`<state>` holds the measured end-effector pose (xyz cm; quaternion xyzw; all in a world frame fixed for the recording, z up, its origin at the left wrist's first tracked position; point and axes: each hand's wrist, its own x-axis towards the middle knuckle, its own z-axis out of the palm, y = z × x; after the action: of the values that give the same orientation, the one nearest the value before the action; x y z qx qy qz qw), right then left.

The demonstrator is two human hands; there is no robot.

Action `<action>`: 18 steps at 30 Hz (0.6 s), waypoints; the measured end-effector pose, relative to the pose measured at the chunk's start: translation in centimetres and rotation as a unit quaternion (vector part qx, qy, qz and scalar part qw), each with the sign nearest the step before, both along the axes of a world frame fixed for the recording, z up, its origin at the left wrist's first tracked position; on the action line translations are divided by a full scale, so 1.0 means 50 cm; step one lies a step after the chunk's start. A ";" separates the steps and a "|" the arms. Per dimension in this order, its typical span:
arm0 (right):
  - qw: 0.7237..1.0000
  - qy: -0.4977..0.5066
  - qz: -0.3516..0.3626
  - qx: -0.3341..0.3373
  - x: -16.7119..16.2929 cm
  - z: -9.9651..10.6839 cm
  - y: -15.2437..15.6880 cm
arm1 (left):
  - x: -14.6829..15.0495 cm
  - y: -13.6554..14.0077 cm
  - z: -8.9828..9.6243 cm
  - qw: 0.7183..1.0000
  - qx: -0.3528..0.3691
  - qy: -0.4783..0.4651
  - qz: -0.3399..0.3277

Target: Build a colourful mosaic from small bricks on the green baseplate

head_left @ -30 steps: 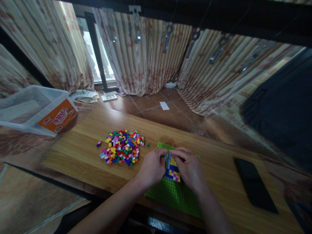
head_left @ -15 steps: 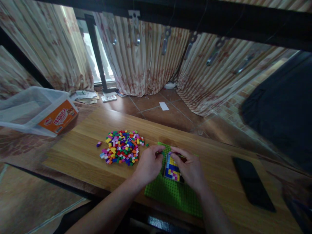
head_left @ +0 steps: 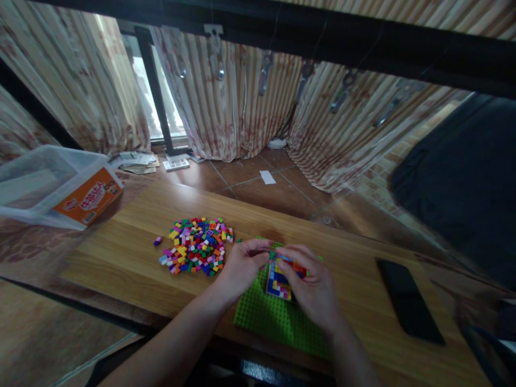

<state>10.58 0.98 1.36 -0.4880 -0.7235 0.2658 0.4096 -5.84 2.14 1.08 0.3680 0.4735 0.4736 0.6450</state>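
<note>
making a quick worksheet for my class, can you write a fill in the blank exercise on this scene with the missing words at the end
1. The left hand and right hand are over a studded baseplate coloured ____.
2. From the person's viewpoint, the loose brick pile lies to the ____ of the baseplate.
3. The label on the clear plastic bin is mostly ____.

Missing words: green; left; orange
</note>
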 end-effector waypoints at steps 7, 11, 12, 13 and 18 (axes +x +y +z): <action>0.997 -0.066 0.041 0.021 0.002 -0.007 0.007 | -0.001 0.000 -0.005 0.997 0.025 0.056 -0.046; 0.999 -0.046 0.003 0.013 0.003 -0.005 0.007 | -0.001 0.007 -0.014 0.993 0.033 0.102 -0.051; 0.999 -0.026 -0.020 0.001 0.005 -0.006 0.008 | -0.002 0.009 -0.017 0.991 0.039 0.124 -0.042; 0.999 -0.005 -0.046 -0.013 0.007 -0.007 0.009 | -0.003 0.011 -0.020 0.987 0.046 0.148 -0.031; 0.988 0.062 -0.120 -0.071 0.024 -0.017 0.020 | -0.010 0.011 -0.032 0.962 0.102 0.253 -0.027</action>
<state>11.79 2.00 0.52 -0.5819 -0.6123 0.2949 0.4467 -6.36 2.70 -0.51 0.5521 0.5604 0.3932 0.4760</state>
